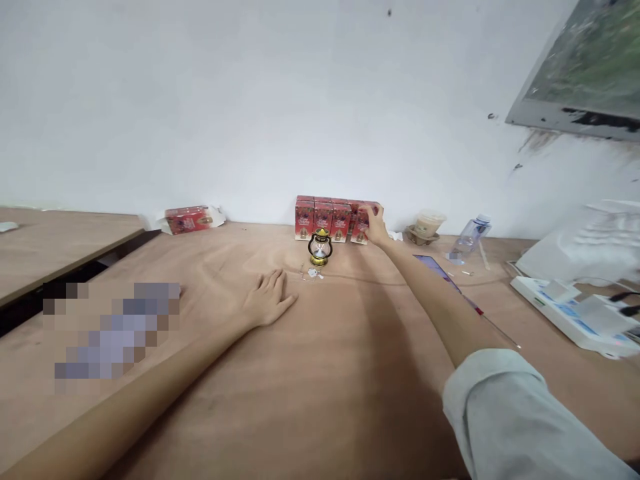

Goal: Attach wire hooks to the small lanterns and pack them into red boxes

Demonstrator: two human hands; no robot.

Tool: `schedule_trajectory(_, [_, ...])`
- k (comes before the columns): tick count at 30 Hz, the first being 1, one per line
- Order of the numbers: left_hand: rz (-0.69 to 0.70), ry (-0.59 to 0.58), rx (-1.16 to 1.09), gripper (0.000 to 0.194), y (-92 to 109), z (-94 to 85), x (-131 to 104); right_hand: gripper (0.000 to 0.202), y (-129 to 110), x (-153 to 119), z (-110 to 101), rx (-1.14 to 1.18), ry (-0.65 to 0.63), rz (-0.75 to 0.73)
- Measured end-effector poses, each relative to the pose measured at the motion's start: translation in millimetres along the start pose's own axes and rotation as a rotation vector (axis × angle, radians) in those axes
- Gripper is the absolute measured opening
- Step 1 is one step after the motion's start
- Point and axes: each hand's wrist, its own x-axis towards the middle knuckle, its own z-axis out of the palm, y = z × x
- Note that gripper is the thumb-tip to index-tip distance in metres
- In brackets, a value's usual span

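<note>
Right hand grips red box

Soft, even light, faint shadows; edges bend, the right side blurs, perhaps from motion.

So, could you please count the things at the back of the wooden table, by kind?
Red printed cardboard boxes standing in a row (right hand on the rightmost): 4
Red box lying opened at the left: 1
Small gold lantern with clear glass: 1
Lidded beige cup: 1
Clear plastic bottle: 1
Total: 8
</note>
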Motion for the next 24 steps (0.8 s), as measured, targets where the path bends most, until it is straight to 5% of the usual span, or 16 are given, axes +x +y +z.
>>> schedule_trajectory(7, [-0.010, -0.037, 0.003, 0.078, 18.1, 2.9, 30.9, 0.073, -3.3, 13.5, 24.8, 0.046, 0.054, 0.050])
schedule_trajectory(10, [-0.017, -0.026, -0.026, 0.082, 25.3, 5.9, 44.0, 0.081, -17.0, -1.9, 28.0, 0.015, 0.139, 0.066])
schedule_trajectory(14, [0.010, 0.022, -0.069, 0.078, 33.8, 7.7, 55.8, 0.057, -50.5, -39.3, 38.7, 0.041, 0.352, -0.061])
schedule_trajectory(18, [0.043, 0.086, -0.074, 0.069, 37.6, 6.2, 59.2, 0.054, -82.9, -69.3, 53.5, 0.182, 0.067, -0.305])
schedule_trajectory(21, [0.073, 0.118, -0.064, 0.047, 38.2, 3.0, 57.4, 0.053, -93.6, -78.6, 60.4, 0.206, -0.163, -0.322])
schedule_trajectory(24, [0.093, 0.155, -0.062, 0.034, 38.7, -0.2, 54.9, 0.048, -91.0, -84.5, 63.9, 0.295, -0.098, -0.225])
